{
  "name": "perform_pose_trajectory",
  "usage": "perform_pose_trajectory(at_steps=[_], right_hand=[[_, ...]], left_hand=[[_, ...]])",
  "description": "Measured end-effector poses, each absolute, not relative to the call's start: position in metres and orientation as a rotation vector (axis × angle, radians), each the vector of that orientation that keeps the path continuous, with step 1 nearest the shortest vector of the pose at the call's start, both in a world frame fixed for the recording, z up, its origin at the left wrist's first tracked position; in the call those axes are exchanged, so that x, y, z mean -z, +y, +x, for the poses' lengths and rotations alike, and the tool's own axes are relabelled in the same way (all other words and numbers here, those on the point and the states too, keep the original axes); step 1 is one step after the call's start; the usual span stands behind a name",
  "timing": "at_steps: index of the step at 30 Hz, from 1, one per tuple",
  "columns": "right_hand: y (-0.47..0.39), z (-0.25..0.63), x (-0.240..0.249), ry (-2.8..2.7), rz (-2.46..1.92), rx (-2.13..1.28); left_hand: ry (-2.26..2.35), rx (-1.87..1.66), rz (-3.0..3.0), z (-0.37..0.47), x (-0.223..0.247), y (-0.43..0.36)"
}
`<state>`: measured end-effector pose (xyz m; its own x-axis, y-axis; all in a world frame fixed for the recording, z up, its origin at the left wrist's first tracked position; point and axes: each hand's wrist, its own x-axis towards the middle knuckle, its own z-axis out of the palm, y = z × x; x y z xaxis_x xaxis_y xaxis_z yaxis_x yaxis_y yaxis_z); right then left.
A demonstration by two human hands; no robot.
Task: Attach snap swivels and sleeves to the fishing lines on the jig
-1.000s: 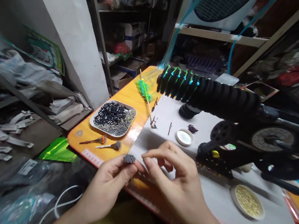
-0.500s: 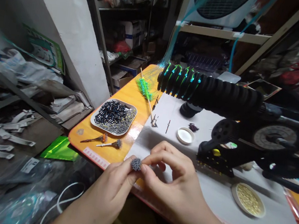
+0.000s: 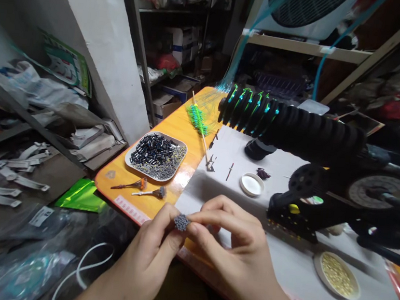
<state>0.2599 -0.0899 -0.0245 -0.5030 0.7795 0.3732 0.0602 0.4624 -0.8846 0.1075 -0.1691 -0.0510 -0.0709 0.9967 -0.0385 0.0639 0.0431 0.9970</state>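
Observation:
Between finger and thumb, my left hand (image 3: 153, 249) pinches a round bundle of small grey pieces (image 3: 181, 222), its dotted end facing up. The thumb and index fingertip of my right hand (image 3: 234, 242) close on the bundle's right edge; whether they also hold a single piece is too small to tell. Just beyond, on the orange tabletop, lie a white-handled bundle with a grey tip (image 3: 151, 192) and a brown-handled one with an orange tip (image 3: 130, 184). Behind them a white tray (image 3: 180, 165) holds dark shiny tubes and small grey and yellow pieces.
At right stands a black machine with a ridged roller (image 3: 297, 128) wound with green and blue strands. A shallow white lid (image 3: 252, 184) and a bowl of gold-coloured bits (image 3: 337, 275) sit on white paper. A stick with green bristles (image 3: 197, 119) lies at the back.
The view has shifted slightly, so the table and machine appear a little further right. Both hands stay at the grey bundle, whose end now faces the camera a bit more.

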Motion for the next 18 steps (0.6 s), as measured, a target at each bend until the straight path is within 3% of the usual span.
perform_pose_trajectory(at_steps=[8,18], right_hand=[[-0.090,0.262,0.030,-1.916,-0.646,-0.947],[-0.086,0.264,0.029,-2.242,-0.567,-0.634]], left_hand=[[1.099,-1.402,0.775,0.120,0.053,-0.170],[1.044,-1.567,0.756,0.108,0.052,-0.172]])
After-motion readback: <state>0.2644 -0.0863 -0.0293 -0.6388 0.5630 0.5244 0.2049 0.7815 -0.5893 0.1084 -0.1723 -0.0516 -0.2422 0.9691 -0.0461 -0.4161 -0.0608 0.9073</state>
